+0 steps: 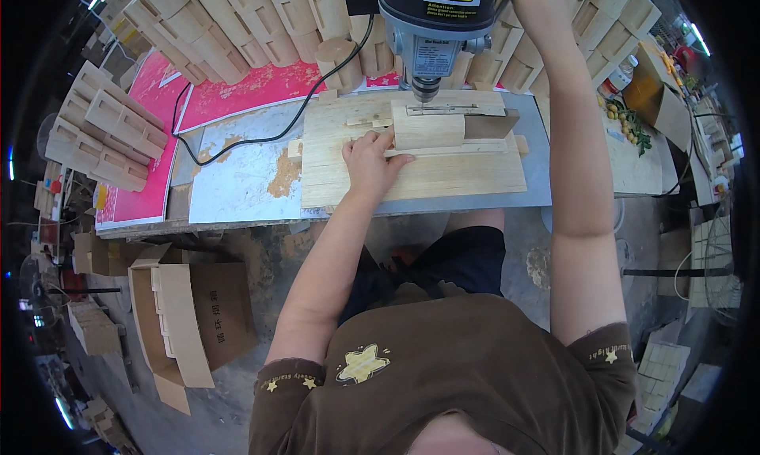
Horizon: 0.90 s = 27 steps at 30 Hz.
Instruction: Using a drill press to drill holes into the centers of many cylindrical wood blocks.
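Observation:
A curved, pale wooden block (427,129) lies in a wooden jig (332,178) under the bench drill (434,39). The drill's chuck (425,89) points down at the block's far edge, where I cannot make out whether the bit touches it. My left hand (372,162) is closed against the block's left end, its thumb along the jig's near rail. At the upper edge my right hand (530,0) reaches up beside the drill's right side. Its fingers are mostly cut off by the frame, and what they hold does not show.
Stacked wooden pieces (261,20) line the table's back, with more pieces (107,127) at the left. A black cable (273,138) loops across the tabletop. An open cardboard box (190,316) stands on the floor at the left; a fan (720,265) is at the far right.

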### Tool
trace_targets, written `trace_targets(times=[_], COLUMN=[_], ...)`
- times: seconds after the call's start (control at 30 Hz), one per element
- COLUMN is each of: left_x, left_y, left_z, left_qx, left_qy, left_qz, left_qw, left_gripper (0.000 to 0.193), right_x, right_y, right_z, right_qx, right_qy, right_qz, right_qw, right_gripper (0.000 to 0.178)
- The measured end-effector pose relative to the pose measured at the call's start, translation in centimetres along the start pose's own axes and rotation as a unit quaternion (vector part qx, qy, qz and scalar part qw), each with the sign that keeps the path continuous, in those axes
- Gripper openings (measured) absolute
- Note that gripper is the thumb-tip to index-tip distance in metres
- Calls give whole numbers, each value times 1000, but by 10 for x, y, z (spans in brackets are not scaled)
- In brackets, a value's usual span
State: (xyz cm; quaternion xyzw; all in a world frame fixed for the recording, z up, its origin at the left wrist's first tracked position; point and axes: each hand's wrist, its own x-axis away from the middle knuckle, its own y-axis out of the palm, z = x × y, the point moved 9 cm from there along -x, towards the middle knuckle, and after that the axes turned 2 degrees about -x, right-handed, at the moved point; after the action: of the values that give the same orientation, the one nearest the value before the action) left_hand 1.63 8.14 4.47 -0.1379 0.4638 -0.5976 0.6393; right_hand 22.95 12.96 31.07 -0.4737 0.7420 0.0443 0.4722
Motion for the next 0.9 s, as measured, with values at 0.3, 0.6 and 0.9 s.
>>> trace_targets(times=[0.3,0.6,0.9], left_x=[-9,16,77], left_y=[10,-46,-158], left_z=[-9,3,-81], left_qx=[91,174,281], left_qy=[-112,77,-304], left_qz=[-68,25,30], left_qw=[987,981,910], left_gripper=[49,31,22], right_x=[68,198,218], right_y=[27,33,19], right_z=[67,78,41], right_qx=[-116,160,131], right_qy=[69,-18,-43], right_qz=[-141,-287,-278], right_qw=[981,944,951], right_gripper=[46,23,22])
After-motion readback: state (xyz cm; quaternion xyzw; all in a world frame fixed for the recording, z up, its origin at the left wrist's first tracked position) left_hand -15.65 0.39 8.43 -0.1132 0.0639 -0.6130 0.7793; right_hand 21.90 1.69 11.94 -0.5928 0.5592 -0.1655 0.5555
